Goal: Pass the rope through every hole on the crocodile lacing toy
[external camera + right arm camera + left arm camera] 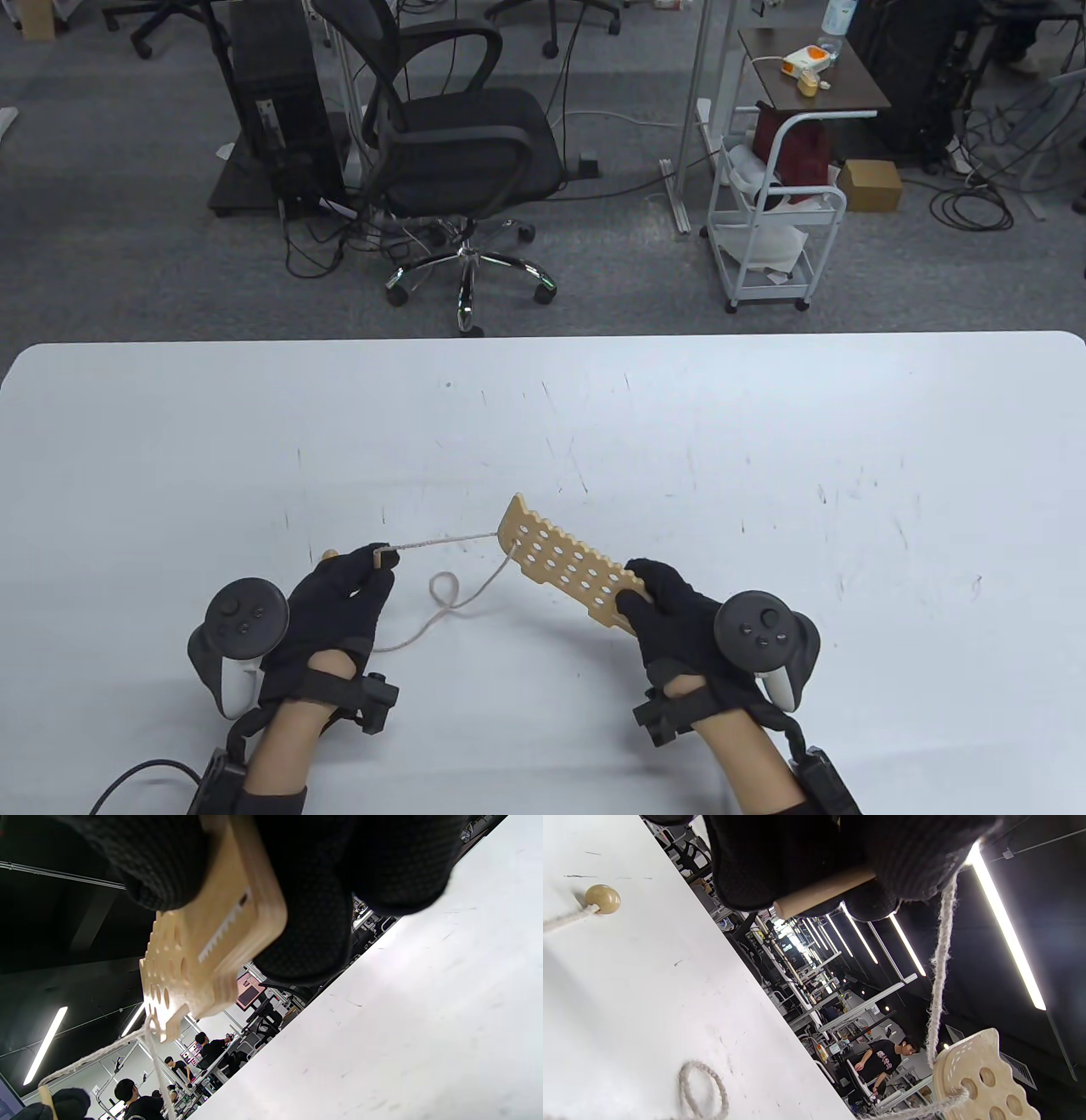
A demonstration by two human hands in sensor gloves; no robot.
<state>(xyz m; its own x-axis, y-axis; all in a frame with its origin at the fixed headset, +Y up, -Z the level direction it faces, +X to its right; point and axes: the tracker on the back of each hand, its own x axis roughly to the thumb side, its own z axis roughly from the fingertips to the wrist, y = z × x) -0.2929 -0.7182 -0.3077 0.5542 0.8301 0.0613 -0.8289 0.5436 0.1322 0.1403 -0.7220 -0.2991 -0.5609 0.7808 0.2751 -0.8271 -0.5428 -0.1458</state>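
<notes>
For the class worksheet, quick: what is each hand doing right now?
Left hand: pinches the wooden needle at the rope's end.
Right hand: grips one end of the crocodile board.

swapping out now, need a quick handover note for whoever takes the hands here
Left hand: pinches the wooden needle at the rope's lead end, drawing it out to the left.
Right hand: grips one end of the crocodile board, held above the table.
Rope: passes through the holes at the board's far end; the slack loops on the table, and the bead at its tail lies there too.
Done: only the first pass or two at the far end.
Left: nearly all holes are still open; keep lacing toward the right hand.
</notes>
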